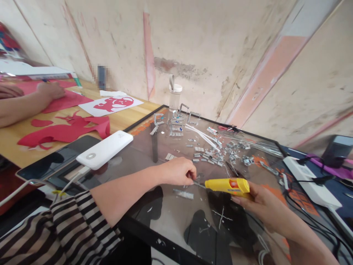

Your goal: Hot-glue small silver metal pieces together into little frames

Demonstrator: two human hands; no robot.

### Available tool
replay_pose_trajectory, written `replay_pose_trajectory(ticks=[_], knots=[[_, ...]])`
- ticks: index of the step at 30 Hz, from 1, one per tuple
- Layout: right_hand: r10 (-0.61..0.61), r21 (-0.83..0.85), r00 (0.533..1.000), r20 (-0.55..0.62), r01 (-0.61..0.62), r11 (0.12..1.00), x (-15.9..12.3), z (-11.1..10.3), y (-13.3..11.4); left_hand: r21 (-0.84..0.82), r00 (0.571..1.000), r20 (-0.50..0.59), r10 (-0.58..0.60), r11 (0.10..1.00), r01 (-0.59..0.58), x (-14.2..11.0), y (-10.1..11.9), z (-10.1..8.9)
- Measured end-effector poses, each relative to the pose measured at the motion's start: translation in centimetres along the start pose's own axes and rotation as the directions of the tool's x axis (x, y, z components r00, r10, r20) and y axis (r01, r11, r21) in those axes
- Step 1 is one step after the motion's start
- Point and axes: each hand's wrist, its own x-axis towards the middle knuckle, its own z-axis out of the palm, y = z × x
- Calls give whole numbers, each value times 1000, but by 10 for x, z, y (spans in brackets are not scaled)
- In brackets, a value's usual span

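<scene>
My right hand (256, 200) is wrapped round a yellow hot glue gun (224, 186), which points left. Its front end is close to my left hand (182, 171), whose fingers are pinched together. A thin grey piece (199, 184) shows between those fingertips and the glue gun; what the fingers hold is mostly hidden. Just below my left hand, a flat grey strip (183, 194) lies on the dark glass tabletop (138, 152). Beyond the hands is a scatter of small grey pieces (212, 158), with white strips (202, 136) among them. White strands (221, 217) lie nearer me.
A white power bank (104, 149) with a cable rests at left beside a dark phone (55, 158). A power strip (311, 180) and black cables are at right. A clear bottle (175, 97) stands by the wall. Another person's hand (51, 90) works on red paper (68, 99).
</scene>
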Motion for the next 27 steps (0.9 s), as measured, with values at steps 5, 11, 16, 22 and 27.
replay_pose_trajectory(ticks=[5,11,16,22,27], knots=[[7,27,1000,8,-7,1000,-1,0,0,-2,1000,-5,-2,1000,2,0,1,0],[21,36,1000,7,-21,999,0,1,-2,-4,1000,-5,7,1000,-7,-1,1,0],[17,73,1000,4,-17,997,0,1,0,8,1000,0,1,1000,-1,-1,2,-1],[21,-2,1000,21,-21,1000,1,2,-4,-3,1000,-2,8,1000,-8,0,-1,1],[13,-14,999,39,-12,1000,1,1,-3,1,1000,-5,18,1000,-18,0,-1,1]])
